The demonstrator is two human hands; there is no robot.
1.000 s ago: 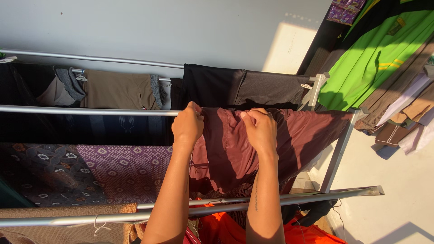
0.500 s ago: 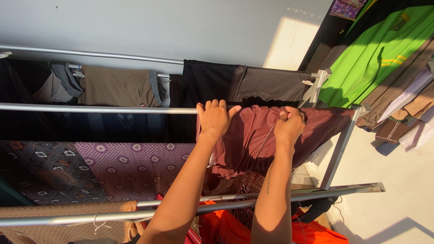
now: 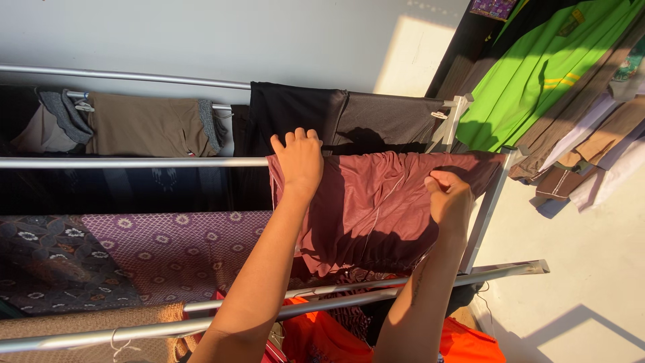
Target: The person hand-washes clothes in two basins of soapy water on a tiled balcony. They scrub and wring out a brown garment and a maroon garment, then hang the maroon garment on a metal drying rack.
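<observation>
Far left, a grey floral cloth (image 3: 40, 259) and a purple patterned cloth (image 3: 175, 249) hang flat on the drying rack (image 3: 134, 162), with an olive garment (image 3: 144, 124) on the rail behind them. Move in to the middle and here is the action: the left hand (image 3: 299, 161) sits on top of the rail, fingers curled over the upper left edge of the maroon garment (image 3: 376, 202), pressing it down against the bar so it stays put. The garment drapes over that middle rail, its hem hanging down to just above the lower front rail (image 3: 430, 286), a black cloth (image 3: 342, 121) behind it and something orange (image 3: 322, 339) below.

Now the right hand (image 3: 449, 198), closed in a pinch on a fold of the maroon fabric near its right side. That is the working hand. To do this well, I'd say the left should anchor firmly while the right draws the cloth sideways along the rail, smoothing the bunched wrinkles near the top so the fabric lies in a single flat layer. Keep the pull level, or the garment could slide off the bar.

Far right, a green garment (image 3: 537, 81) hangs in full sun.
</observation>
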